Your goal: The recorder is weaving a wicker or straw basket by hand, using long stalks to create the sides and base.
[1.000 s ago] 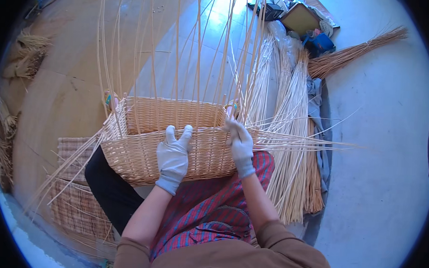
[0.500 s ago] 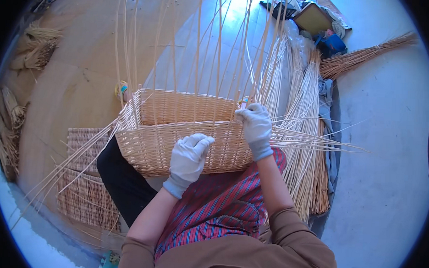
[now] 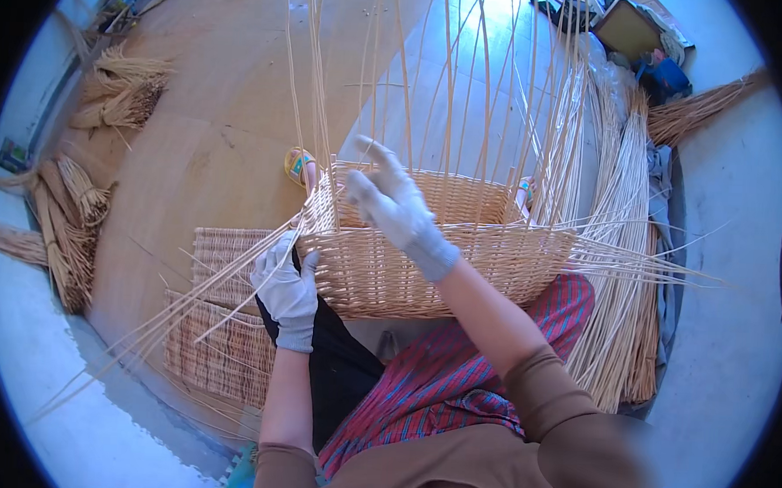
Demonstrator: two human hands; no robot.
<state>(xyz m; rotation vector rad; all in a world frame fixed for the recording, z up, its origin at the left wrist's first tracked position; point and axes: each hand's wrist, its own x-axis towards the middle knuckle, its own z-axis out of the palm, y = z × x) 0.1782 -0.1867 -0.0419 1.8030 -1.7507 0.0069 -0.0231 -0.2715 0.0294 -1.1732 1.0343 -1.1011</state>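
Note:
A half-woven rectangular wicker basket (image 3: 442, 272) lies across my lap, with tall upright stakes (image 3: 450, 90) rising from its walls. At its left front corner my left hand (image 3: 286, 283), in a pale work glove, is closed around loose wicker strands (image 3: 187, 309) that stick out to the lower left. The exact grip of its fingertips is partly hidden. My right hand (image 3: 395, 201), gloved too, is raised over the front rim towards the left end, fingers stretched and apart, holding nothing. More strand ends (image 3: 643, 259) jut from the basket's right corner.
Long pale wicker rods (image 3: 616, 289) lie in a bundle on the right, a browner bundle (image 3: 702, 109) behind them. Two woven panels (image 3: 220, 350) rest on the floor at left. Tied bundles (image 3: 69, 230) line the left wall. A blue container (image 3: 669, 77) stands far right.
My left hand has gone from the front wall's middle to the left corner strands. The right hand has left the right corner and swung left, opening. The view has shifted left.

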